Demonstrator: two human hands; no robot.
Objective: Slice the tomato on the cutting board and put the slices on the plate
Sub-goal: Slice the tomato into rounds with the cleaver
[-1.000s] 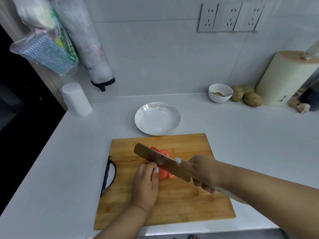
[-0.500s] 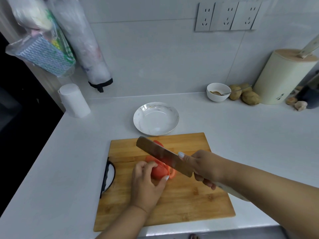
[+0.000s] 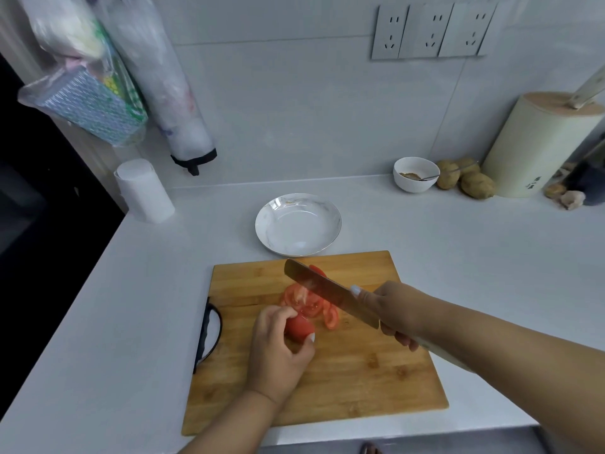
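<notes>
1. red tomato [image 3: 299,329] remnant sits mid board [image 3: 360,371], pinched in curled fingers of left hand [image 3: 278,348].
2. cut slices [image 3: 307,304] lie fanned just beyond remnant, touching it, between it and knife [image 3: 330,296].
3. right hand [image 3: 393,309] wrapped round knife handle; blade runs diagonally from far-left to near-right and appears lifted over the slices.
4. key relation: remnant's cut face points away from the body toward the blade; left hand nearer it, knife just beyond.
5. plate [image 3: 330,221] bare, just past board's far edge; no slices moved yet.
</notes>
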